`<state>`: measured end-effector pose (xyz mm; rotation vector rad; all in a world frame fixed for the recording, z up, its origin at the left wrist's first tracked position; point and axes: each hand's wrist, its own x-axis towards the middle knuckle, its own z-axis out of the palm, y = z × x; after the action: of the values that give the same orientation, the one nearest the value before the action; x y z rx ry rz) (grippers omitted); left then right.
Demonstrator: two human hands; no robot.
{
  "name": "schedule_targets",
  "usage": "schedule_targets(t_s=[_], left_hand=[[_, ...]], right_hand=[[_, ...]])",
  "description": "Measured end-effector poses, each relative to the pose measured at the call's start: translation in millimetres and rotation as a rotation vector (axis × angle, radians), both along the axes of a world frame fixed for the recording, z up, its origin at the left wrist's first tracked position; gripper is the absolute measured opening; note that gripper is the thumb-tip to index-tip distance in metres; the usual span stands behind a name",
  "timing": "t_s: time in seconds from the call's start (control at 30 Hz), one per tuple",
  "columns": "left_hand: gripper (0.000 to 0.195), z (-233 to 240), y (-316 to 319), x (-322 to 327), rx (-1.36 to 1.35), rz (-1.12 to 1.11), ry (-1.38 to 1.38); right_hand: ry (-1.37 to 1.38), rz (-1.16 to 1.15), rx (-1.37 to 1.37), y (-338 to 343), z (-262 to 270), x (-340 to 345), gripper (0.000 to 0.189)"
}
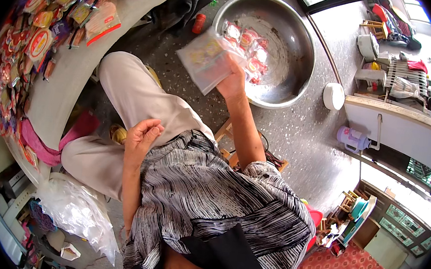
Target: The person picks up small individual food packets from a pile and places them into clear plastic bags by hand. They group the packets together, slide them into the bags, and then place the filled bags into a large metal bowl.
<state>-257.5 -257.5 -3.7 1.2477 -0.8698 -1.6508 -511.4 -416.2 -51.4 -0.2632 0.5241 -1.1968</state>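
My right hand (231, 79) grips a translucent plastic pouch (203, 58) by its side, over the near left rim of a wide metal basin (291, 68). Small yellow-printed packets show faintly through the pouch. Inside the basin lie several red-and-white wrapped packages (254, 49), partly covered by the pouch and hand. Above my lap, my left hand (143, 137) is loosely curled, its fingers together, with nothing visible in it. To the left, a pale curved tabletop (60, 82) carries a heap of small wrapped packets (52, 24) and flat clear bags with red edges (103, 23).
A pink cloth (42, 140) hangs at the table's edge above a large clear plastic bag (78, 211). On the speckled floor are a red cylindrical container (198, 23) and a white round object (333, 96). A lilac thermos (352, 139) stands farther right.
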Motion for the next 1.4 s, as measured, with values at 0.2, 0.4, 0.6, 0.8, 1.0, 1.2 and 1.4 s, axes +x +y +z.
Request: schedule_targets(t_s=[0.2,0.4,0.6,0.8,1.0,1.2,1.4], left_hand=[[0.026,-9.6,0.9,-4.9,0.063,-0.023,-0.041],[0.026,-9.0,-0.1,-3.9,0.068,-0.011,-0.078],[0.025,-11.6,-2.4,-6.5,0.066,-0.004,-0.053],[0.022,-11.3,2.1,-3.3,0.099,0.024,-0.086],[0.023,-25.1,10.4,2.5,0.018,0.079,-0.094],[0.024,-19.2,32.8,29.7,-0.112,0.239,-0.252],[0.018,-23.0,72.2,66.4,-0.115,0.548,-0.167]], right_hand=[[0.09,-0.242,0.172,-13.4,-113.9,-70.4,0.05],[0.052,-0.376,0.032,-42.0,-143.2,-130.5,0.05],[0.511,-0.552,0.539,-10.6,-195.3,-158.6,0.046],[0.508,-0.324,0.653,14.7,-222.2,-98.9,0.046],[0.521,-0.106,0.358,-29.1,-167.2,-21.5,0.034],[0.409,0.222,0.027,-42.3,-68.7,79.5,0.036],[0.324,0.478,-0.338,-6.5,8.1,156.7,0.047]])
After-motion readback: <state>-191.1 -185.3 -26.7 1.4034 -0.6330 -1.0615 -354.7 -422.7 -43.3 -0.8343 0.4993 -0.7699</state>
